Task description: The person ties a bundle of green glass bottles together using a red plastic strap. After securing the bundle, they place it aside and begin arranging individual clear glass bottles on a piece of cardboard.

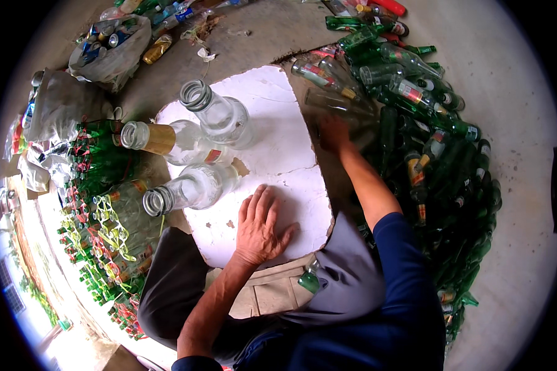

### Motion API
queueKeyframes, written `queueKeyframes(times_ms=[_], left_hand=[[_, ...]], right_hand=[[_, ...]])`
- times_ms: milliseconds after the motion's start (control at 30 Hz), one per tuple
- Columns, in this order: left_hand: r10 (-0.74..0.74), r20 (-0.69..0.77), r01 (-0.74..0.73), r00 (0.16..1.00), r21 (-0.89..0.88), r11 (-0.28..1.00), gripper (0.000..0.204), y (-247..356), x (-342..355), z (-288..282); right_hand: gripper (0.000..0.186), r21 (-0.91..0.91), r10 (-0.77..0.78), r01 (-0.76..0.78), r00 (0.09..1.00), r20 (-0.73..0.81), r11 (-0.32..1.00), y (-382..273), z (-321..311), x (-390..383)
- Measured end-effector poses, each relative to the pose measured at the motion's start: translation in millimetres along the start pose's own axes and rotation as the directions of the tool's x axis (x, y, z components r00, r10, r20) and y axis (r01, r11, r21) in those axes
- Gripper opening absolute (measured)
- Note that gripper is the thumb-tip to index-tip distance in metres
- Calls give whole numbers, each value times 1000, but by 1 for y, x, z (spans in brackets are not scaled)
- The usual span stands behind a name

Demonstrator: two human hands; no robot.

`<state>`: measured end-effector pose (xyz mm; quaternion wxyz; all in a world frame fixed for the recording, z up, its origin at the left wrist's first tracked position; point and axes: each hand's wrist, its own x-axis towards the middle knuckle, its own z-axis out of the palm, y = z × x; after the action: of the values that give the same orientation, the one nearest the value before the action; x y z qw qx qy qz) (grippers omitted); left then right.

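Observation:
My left hand (pixel 262 229) lies on the white board (pixel 284 136) in front of me, fingers stretched out and holding nothing. Three clear glass bottles stand on the board's left side: one at the back (pixel 226 120), one with a gold neck label (pixel 185 142), and one nearest me (pixel 192 188). Past the board's right edge, my right hand (pixel 335 133) reaches down in shadow at the border of the bottle pile. A clear bottle (pixel 335 100) lies just beyond it. The fingers of that hand are dark and partly hidden, so their grip does not show.
A large heap of mostly green bottles (pixel 439 167) lies along the wall on the right. Bundled green bottles (pixel 102 151) tied with string stand at the left. A plastic bag of cans (pixel 114 49) sits far left. Between my legs is a green glass piece (pixel 309 282).

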<state>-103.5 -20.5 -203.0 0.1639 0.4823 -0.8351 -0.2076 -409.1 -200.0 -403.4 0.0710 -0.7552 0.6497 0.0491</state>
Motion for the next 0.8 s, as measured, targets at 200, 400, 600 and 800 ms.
queueKeyframes(times_ms=[200, 400, 600, 800], left_hand=[[-2, -10, 2, 1000, -10, 1000, 73, -2, -1, 3], [-1, 2, 1, 1000, -6, 1000, 73, 0, 1, 2], [-13, 9, 13, 1000, 13, 1000, 72, 0, -1, 1], [-7, 8, 7, 1000, 11, 1000, 72, 1, 0, 1]], right_hand=[[43, -165, -124, 116, 991, -43, 979, 1, 3, -16], [35, -178, -161, 130, 972, -171, 975, 7, 22, -22], [29, -198, -274, 259, 960, -53, 946, -7, 13, -33], [34, 39, -378, 393, 903, -202, 919, -33, 16, -77]])
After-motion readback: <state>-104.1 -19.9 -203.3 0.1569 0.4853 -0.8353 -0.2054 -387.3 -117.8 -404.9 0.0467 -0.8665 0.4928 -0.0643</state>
